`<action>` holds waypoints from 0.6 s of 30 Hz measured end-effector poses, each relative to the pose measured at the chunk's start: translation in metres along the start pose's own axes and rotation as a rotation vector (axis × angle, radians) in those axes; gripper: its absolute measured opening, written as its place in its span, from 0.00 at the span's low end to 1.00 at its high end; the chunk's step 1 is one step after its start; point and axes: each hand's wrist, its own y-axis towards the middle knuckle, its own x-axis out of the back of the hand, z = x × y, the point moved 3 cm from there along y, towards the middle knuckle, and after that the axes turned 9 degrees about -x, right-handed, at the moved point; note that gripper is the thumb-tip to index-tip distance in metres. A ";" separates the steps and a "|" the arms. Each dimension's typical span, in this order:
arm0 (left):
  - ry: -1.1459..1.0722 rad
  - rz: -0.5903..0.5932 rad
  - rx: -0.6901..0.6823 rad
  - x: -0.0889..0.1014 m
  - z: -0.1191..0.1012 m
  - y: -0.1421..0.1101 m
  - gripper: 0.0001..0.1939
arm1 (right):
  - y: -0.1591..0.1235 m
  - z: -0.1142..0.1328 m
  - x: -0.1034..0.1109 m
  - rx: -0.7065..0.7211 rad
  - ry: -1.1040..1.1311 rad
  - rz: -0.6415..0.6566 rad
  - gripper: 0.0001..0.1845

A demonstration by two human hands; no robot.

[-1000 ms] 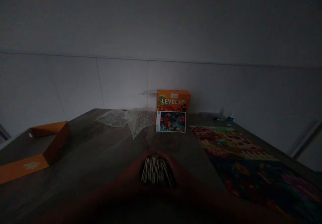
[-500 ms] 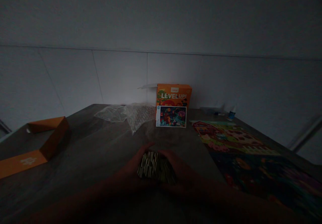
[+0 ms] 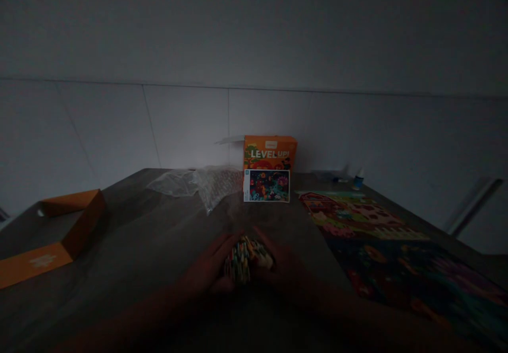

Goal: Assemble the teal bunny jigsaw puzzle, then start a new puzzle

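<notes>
A stack of puzzle pieces (image 3: 243,260) is squeezed between my two hands at the lower middle of the view, its many thin edges facing up. My left hand (image 3: 212,265) wraps round the stack's left side. Round its right side curls my right hand (image 3: 280,263). The undersides of both hands and the lower part of the stack are lost in shadow. Beyond the hands, a small picture card (image 3: 268,186) with a dark, colourful scene leans upright against an orange box (image 3: 271,145) marked "LEVEL UP!".
Two joined puzzle pictures, a farm scene (image 3: 357,215) and a dark scene (image 3: 397,273), lie at right. Clear plastic wrap (image 3: 216,183) rests left of the box. An orange cardboard frame (image 3: 83,223) stands at far left. A small bottle (image 3: 358,179) is at the back right, near the wall.
The pieces between my hands have turned, showing more coloured and pale edges now. My left fingers have shifted along the stack. The whole view has tilted slightly.
</notes>
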 end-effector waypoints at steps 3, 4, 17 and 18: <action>-0.028 -0.030 0.000 0.001 -0.001 -0.001 0.33 | 0.002 0.000 0.004 0.059 -0.017 -0.027 0.39; -0.037 -0.044 0.008 0.002 -0.001 -0.001 0.32 | 0.001 0.001 0.005 0.088 -0.011 -0.027 0.36; -0.272 -0.157 0.269 0.010 -0.004 0.008 0.29 | -0.003 0.001 0.005 0.151 -0.025 -0.041 0.26; -0.267 -0.154 0.276 0.010 -0.004 0.009 0.27 | -0.002 0.001 0.005 0.137 -0.038 -0.066 0.26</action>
